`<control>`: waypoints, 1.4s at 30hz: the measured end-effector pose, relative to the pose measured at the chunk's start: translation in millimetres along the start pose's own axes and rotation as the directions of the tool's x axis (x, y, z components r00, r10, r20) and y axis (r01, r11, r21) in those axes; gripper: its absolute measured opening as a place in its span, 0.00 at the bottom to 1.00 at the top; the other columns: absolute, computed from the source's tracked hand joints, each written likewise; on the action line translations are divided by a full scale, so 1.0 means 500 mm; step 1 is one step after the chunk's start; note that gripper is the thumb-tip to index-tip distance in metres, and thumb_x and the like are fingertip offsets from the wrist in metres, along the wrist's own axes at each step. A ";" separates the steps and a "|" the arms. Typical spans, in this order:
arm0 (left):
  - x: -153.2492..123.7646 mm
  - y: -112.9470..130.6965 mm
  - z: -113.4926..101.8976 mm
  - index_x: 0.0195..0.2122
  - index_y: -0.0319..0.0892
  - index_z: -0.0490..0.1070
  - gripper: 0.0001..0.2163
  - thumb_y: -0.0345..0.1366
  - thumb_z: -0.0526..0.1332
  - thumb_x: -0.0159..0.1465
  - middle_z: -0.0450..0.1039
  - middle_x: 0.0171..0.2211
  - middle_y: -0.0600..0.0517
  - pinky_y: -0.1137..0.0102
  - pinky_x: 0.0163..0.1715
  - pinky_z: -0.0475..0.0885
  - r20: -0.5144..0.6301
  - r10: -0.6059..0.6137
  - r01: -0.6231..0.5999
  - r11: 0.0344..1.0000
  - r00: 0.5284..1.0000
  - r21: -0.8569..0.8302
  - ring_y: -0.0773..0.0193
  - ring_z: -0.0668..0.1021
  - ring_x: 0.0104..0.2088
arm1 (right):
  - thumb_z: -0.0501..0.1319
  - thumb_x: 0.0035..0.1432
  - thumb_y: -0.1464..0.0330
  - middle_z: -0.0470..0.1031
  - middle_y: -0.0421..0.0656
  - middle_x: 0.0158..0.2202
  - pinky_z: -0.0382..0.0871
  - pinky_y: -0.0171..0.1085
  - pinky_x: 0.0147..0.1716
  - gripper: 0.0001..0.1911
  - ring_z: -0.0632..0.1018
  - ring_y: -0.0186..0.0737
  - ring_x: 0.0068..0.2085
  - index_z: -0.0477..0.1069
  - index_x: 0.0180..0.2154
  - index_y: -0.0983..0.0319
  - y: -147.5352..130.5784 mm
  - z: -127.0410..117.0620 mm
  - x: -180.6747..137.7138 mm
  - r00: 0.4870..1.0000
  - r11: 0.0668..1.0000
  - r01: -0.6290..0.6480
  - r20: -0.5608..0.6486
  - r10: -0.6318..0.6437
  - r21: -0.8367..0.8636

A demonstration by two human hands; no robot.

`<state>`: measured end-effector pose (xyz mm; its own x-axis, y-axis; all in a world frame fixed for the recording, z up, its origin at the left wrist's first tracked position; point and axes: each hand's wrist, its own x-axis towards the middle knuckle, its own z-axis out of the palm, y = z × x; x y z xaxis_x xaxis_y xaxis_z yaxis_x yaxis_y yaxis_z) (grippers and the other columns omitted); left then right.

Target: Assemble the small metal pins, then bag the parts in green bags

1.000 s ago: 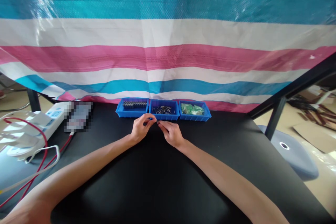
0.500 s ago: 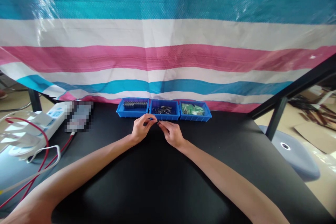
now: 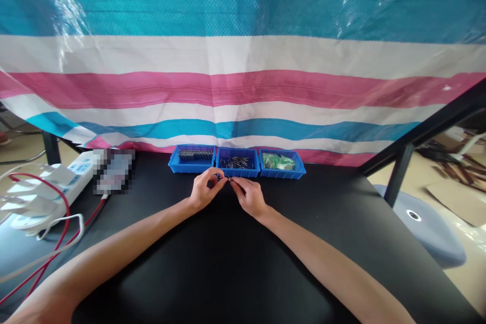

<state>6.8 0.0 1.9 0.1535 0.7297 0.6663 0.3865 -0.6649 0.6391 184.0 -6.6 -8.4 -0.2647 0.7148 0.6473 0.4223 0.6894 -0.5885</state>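
Frame centre: small dark part [image 3: 229,179] — detail indistinct — in nearly closed pinch of left hand [image 3: 204,191] and right hand [image 3: 248,195]; ribbed blue plastic bins [image 3: 243,173] above.

Two hands in there, one left hand [image 3: 204,190], one right hand [image 3: 248,196], and one small dark piece [image 3: 229,179] at the fingertips! Three blue bins on the far side: left bin [image 3: 190,168], middle bin [image 3: 248,172], right bin [image 3: 283,174]. Metal parts [image 3: 195,154], slim pieces [image 3: 236,163], green-and-white bits [image 3: 277,161]: all too small and jumbled to tally! One worktop [image 3: 208,273], one striped sheet [image 3: 235,88] beyond; far left, one power strip [image 3: 81,168], one pixelated device [image 3: 114,174]; and right, one grey stool [image 3: 429,233]!
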 end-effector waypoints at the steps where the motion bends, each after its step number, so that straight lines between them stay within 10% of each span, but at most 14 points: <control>1: 0.000 0.000 0.000 0.38 0.41 0.67 0.05 0.32 0.62 0.61 0.73 0.32 0.53 0.77 0.23 0.69 -0.001 0.001 -0.001 1.000 1.000 -0.003 0.75 0.71 0.20 | 0.55 0.64 0.70 0.80 0.46 0.39 0.76 0.37 0.40 0.10 0.81 0.41 0.39 0.74 0.43 0.62 0.000 0.000 0.000 1.000 1.000 -0.001 0.001 0.001 0.003; 42: -0.003 -0.001 0.000 0.40 0.40 0.68 0.06 0.30 0.62 0.61 0.76 0.34 0.51 0.76 0.26 0.72 -0.016 -0.044 0.044 0.998 0.999 -0.048 0.72 0.76 0.24 | 0.55 0.64 0.68 0.80 0.45 0.39 0.76 0.37 0.40 0.11 0.81 0.41 0.39 0.74 0.44 0.61 0.007 0.004 -0.005 0.999 1.000 0.031 0.039 -0.031 -0.003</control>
<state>6.3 -0.7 0.9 0.1213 0.7558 0.6434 0.3485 -0.6394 0.6854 184.2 -5.8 -13.0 -0.3111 0.6973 0.6457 0.4162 0.7108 -0.5671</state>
